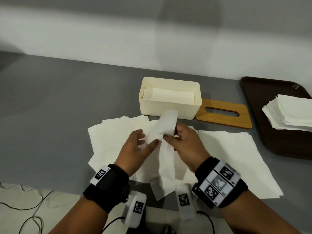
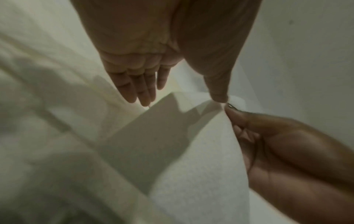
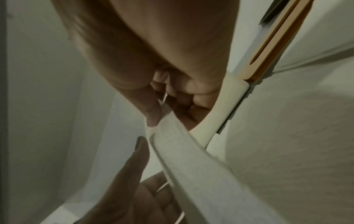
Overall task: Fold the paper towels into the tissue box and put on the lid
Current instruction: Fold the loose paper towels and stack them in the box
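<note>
While right hand (image 1: 184,144) pinches folded paper towel (image 1: 166,132), left hand (image 1: 137,146) grip loose, apparently only touching it

left hand (image 1: 137,146) spread, right hand (image 1: 184,142) pinching

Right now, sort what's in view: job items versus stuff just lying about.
Job: folded paper towel pinched by right hand, left hand open beside it; tissue box; wooden lid; spread towels; towel stack.
Lying about: brown tray; cables.

the tray (image 1: 253,105) and its paper stack (image 1: 290,112) ran off the right edge; the left wrist view was blurred.
</note>
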The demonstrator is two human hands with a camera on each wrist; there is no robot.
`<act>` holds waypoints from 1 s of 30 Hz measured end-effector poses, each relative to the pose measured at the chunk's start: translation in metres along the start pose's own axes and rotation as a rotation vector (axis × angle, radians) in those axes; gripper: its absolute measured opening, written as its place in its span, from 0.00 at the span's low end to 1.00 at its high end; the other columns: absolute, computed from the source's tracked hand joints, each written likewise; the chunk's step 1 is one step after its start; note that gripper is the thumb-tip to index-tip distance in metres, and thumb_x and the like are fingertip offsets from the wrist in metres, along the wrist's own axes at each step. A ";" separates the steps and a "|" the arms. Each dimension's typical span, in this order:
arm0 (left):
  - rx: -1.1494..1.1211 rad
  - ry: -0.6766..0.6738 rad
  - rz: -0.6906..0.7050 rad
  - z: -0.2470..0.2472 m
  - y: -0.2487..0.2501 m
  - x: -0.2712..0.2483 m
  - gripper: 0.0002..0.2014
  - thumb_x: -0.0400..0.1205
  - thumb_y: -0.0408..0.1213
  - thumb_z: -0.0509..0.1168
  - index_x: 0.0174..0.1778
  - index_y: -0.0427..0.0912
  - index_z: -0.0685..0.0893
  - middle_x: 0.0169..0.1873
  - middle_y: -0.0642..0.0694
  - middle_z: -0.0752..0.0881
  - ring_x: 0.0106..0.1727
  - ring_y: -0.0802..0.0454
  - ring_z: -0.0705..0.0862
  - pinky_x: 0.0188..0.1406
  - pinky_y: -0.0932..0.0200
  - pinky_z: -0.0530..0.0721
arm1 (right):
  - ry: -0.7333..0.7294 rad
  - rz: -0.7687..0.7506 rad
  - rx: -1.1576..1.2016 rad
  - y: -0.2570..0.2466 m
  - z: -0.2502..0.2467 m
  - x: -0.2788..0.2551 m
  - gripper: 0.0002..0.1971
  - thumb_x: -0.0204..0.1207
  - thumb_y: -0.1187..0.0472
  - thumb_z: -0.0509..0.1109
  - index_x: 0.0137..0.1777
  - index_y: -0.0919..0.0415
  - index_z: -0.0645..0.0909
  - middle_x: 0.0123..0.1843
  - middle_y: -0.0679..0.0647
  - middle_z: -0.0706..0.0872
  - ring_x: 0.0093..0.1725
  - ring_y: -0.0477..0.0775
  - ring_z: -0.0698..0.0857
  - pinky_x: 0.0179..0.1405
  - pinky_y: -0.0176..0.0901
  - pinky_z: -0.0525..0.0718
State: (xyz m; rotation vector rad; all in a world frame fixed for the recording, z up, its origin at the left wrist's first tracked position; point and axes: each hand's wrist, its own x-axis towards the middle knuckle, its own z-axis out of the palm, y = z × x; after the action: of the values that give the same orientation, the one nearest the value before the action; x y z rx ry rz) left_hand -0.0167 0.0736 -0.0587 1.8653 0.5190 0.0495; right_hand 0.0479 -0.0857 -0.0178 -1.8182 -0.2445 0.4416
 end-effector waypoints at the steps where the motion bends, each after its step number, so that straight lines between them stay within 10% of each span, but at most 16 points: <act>1: -0.100 -0.073 0.001 -0.001 0.002 0.001 0.35 0.70 0.60 0.73 0.69 0.44 0.76 0.62 0.52 0.84 0.61 0.52 0.84 0.61 0.54 0.82 | -0.020 -0.013 0.060 -0.003 -0.003 -0.005 0.10 0.79 0.66 0.72 0.53 0.50 0.86 0.54 0.54 0.92 0.55 0.56 0.90 0.59 0.59 0.87; 7: -0.598 -0.303 -0.036 0.000 0.016 0.002 0.18 0.75 0.40 0.74 0.59 0.38 0.87 0.55 0.36 0.90 0.56 0.39 0.89 0.58 0.44 0.85 | -0.045 0.052 0.254 -0.003 -0.014 -0.008 0.13 0.79 0.71 0.70 0.62 0.65 0.84 0.58 0.64 0.90 0.55 0.64 0.90 0.55 0.58 0.89; 13: -0.467 -0.163 0.024 -0.009 0.016 0.019 0.08 0.82 0.35 0.68 0.56 0.39 0.86 0.42 0.46 0.92 0.40 0.48 0.88 0.38 0.54 0.85 | 0.183 0.198 -0.275 0.027 -0.036 0.006 0.11 0.77 0.58 0.74 0.56 0.61 0.83 0.51 0.52 0.86 0.53 0.53 0.85 0.50 0.40 0.81; 19: -0.444 -0.113 0.061 -0.035 0.015 0.029 0.10 0.83 0.35 0.66 0.59 0.42 0.86 0.49 0.46 0.93 0.46 0.50 0.91 0.43 0.56 0.88 | 0.131 0.393 -0.758 0.042 -0.028 -0.001 0.30 0.70 0.38 0.74 0.61 0.62 0.78 0.58 0.56 0.81 0.60 0.60 0.81 0.60 0.53 0.82; 30: -0.389 -0.107 0.067 -0.052 0.010 0.039 0.12 0.85 0.35 0.64 0.64 0.43 0.84 0.55 0.45 0.91 0.54 0.45 0.90 0.51 0.49 0.88 | 0.161 0.452 -0.669 0.046 -0.017 0.002 0.25 0.63 0.40 0.78 0.51 0.57 0.77 0.51 0.53 0.84 0.54 0.59 0.84 0.55 0.56 0.84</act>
State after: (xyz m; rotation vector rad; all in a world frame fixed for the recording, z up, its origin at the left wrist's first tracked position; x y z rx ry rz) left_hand 0.0066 0.1315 -0.0399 1.4953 0.3440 0.0885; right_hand 0.0540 -0.1129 -0.0579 -2.5685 0.1620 0.5653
